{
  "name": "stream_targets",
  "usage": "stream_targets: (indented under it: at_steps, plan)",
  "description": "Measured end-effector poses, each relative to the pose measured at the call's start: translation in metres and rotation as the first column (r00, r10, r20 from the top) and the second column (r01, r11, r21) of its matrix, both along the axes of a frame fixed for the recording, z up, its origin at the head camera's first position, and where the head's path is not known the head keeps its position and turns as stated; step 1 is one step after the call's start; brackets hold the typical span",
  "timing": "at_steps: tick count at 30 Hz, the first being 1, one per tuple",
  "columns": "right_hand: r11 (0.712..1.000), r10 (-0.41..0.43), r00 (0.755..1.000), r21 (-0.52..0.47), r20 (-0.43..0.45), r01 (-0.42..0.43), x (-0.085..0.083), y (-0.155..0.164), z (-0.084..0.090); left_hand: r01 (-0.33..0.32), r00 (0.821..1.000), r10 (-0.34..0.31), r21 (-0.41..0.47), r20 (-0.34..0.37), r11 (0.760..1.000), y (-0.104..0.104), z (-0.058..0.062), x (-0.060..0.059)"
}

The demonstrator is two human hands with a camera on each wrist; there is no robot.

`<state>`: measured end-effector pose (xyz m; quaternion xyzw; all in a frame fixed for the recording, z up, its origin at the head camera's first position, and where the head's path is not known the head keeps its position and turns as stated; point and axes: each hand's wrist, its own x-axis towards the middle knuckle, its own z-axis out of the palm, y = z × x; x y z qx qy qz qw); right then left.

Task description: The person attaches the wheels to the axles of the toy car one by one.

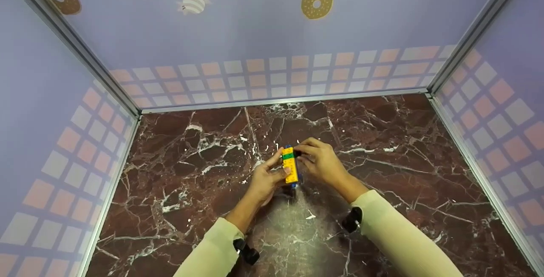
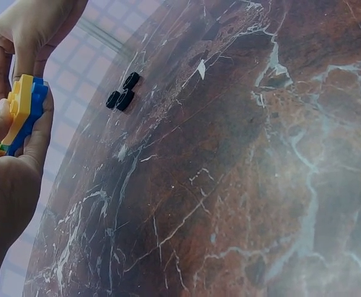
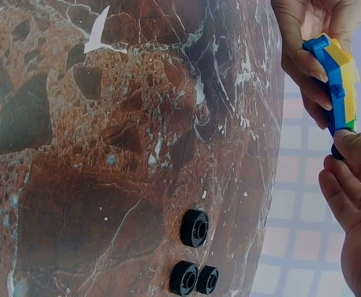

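Note:
My left hand (image 1: 265, 180) grips a toy brick vehicle (image 1: 291, 167) with a yellow top, a green strip and a blue base. Its thumb presses on the yellow studs and the fingers wrap the blue underside. Close against the vehicle's green-strip end is my right hand (image 3: 356, 192), its thumb and fingers pinching a small black wheel (image 3: 337, 152) at the blue side. Most of that wheel is hidden by the fingertips. From the left wrist, the blue base (image 2: 33, 114) shows below the yellow bricks (image 2: 21, 102).
Three loose black wheels (image 3: 195, 228) lie close together on the dark red marbled table (image 1: 191, 209). Lilac panels with metal edging (image 1: 272, 103) enclose the table at the back and both sides. A black wrist device (image 1: 352, 219) sits at each sleeve.

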<state>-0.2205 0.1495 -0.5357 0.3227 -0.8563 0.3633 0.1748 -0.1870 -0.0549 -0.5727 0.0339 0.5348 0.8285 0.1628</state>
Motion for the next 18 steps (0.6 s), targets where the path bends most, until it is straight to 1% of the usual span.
stream_targets:
  at_steps: [9, 18]
  plan:
    - [0.999, -0.017, 1.000, -0.028, 0.025, 0.017, -0.0013, 0.0009, -0.0015, 0.005, 1.000, -0.005, 0.002, 0.006, 1.000, 0.0012, 0.0013, -0.0001]
    - [0.998, 0.000, 0.999, -0.059, 0.040, 0.002, -0.0008, 0.0008, -0.0025, -0.004, 1.000, 0.004, 0.008, 0.020, 1.000, 0.0028, 0.0012, 0.0013]
